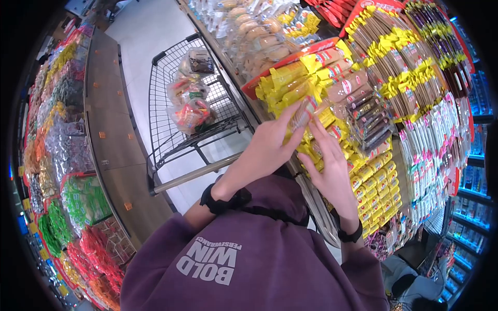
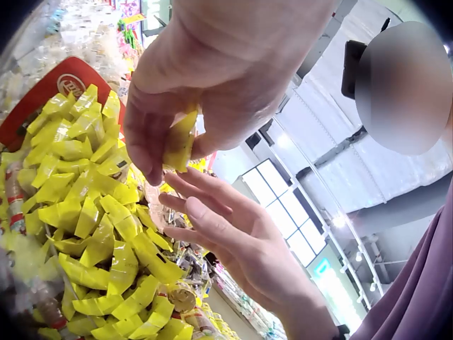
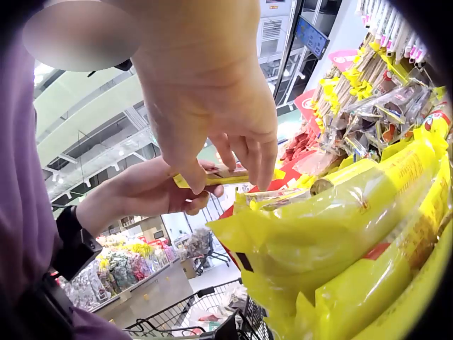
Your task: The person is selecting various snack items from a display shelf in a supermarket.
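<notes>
My left hand (image 1: 272,142) holds a wrapped sausage (image 1: 305,113) between thumb and fingers, above the display. The clear wrapper shows a pinkish-brown stick with a red and white label, and yellow ends stick out past the fingers in the left wrist view. Beside it is my right hand (image 1: 332,166), its fingers fairly straight and the tips right at the sausage, the thumb held apart. Below both hands lie piled yellow-ended sausage packets (image 2: 92,205). In the right wrist view, large yellow packets (image 3: 318,234) fill the near right side.
A black wire shopping cart (image 1: 176,155) with several bagged goods (image 1: 192,106) stands on the left. Stacked sausages (image 1: 373,186) and clear-wrapped buns (image 1: 254,33) line the display. Across the aisle runs a shelf of bagged snacks (image 1: 57,124). A red sign board (image 2: 53,99) edges the pile.
</notes>
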A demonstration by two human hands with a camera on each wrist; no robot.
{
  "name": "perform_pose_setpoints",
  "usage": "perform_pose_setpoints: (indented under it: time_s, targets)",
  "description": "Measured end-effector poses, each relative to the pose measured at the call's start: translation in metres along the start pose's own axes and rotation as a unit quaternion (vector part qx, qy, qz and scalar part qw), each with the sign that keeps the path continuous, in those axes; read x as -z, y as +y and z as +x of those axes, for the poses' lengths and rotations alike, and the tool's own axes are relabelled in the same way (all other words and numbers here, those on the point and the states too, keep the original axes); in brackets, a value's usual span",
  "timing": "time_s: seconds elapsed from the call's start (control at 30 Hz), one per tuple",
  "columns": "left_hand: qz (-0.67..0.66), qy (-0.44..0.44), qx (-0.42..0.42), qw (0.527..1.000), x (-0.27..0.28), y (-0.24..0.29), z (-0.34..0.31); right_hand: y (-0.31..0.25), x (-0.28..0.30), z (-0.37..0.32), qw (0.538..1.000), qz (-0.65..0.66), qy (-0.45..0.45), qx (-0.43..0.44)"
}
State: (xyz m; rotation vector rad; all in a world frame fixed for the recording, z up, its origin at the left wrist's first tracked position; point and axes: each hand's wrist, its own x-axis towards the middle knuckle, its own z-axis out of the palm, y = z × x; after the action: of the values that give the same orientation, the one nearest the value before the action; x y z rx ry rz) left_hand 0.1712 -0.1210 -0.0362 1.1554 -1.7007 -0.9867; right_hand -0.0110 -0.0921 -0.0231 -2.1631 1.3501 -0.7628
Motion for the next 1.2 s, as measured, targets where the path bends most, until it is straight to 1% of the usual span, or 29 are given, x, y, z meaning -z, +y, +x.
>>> perform_pose_setpoints:
  time_s: [0.03, 0.13, 0.2, 0.23, 0.37, 0.47, 0.5, 0.53, 0.6, 0.63, 0.73, 0.77, 0.87, 0.9, 1.0, 1.03, 1.13, 1.2]
  targets:
    - [0.023, 0.008, 0.001, 1.000, -0.003, -0.002, 0.006, 0.003, 0.002, 0.000, 1.000, -0.005, -0.003, 0.015]
    - [0.216, 0.047, -0.028, 0.975, -0.011, -0.018, 0.019, 0.012, 0.014, 0.008, 0.996, -0.070, -0.001, 0.053]
    - [0.219, 0.026, -0.052, 0.974, -0.007, -0.023, 0.028, 0.015, 0.027, 0.018, 0.993, -0.103, 0.006, 0.054]
    - [0.208, 0.038, -0.068, 0.975, -0.008, -0.028, 0.033, 0.016, 0.032, 0.025, 0.990, -0.127, 0.008, 0.056]
    - [0.102, 0.022, -0.090, 0.990, -0.009, -0.017, 0.041, 0.033, 0.041, 0.054, 0.971, -0.219, 0.043, 0.081]
    - [0.055, -0.039, -0.081, 0.994, -0.007, -0.017, 0.038, 0.047, 0.036, 0.070, 0.967, -0.235, 0.048, 0.085]
    - [0.039, -0.080, -0.042, 0.995, -0.003, -0.015, 0.037, 0.048, 0.033, 0.073, 0.968, -0.231, 0.053, 0.078]
    - [-0.014, -0.126, 0.040, 0.991, 0.005, -0.015, 0.033, 0.057, 0.030, 0.074, 0.964, -0.252, 0.035, 0.071]
    - [-0.001, -0.126, 0.021, 0.992, 0.012, -0.014, 0.033, 0.066, 0.023, 0.079, 0.956, -0.284, 0.000, 0.079]
    - [0.008, -0.098, 0.043, 0.994, 0.011, -0.017, 0.032, 0.064, 0.022, 0.081, 0.957, -0.284, -0.012, 0.060]
    - [0.097, -0.056, 0.042, 0.993, 0.014, -0.030, 0.037, 0.055, 0.022, 0.086, 0.947, -0.314, 0.017, 0.064]
    - [0.087, -0.025, 0.035, 0.995, 0.012, -0.036, 0.038, 0.055, 0.022, 0.088, 0.950, -0.300, 0.045, 0.068]
    - [0.112, 0.009, 0.017, 0.994, 0.003, -0.035, 0.041, 0.056, 0.025, 0.091, 0.957, -0.287, 0.049, 0.010]
    - [0.130, 0.036, 0.011, 0.991, -0.001, -0.030, 0.041, 0.057, 0.027, 0.093, 0.960, -0.273, 0.058, 0.015]
    - [0.220, 0.047, -0.038, 0.974, -0.007, -0.035, 0.041, 0.057, 0.027, 0.095, 0.968, -0.247, 0.053, -0.015]
    - [0.208, 0.040, -0.038, 0.977, -0.008, -0.035, 0.041, 0.058, 0.027, 0.096, 0.969, -0.241, 0.044, -0.017]
    - [0.190, -0.010, -0.046, 0.981, -0.003, -0.038, 0.041, 0.064, 0.026, 0.095, 0.966, -0.250, 0.063, -0.012]
    - [0.180, -0.033, -0.045, 0.982, 0.004, -0.038, 0.042, 0.065, 0.026, 0.097, 0.968, -0.243, 0.055, -0.014]
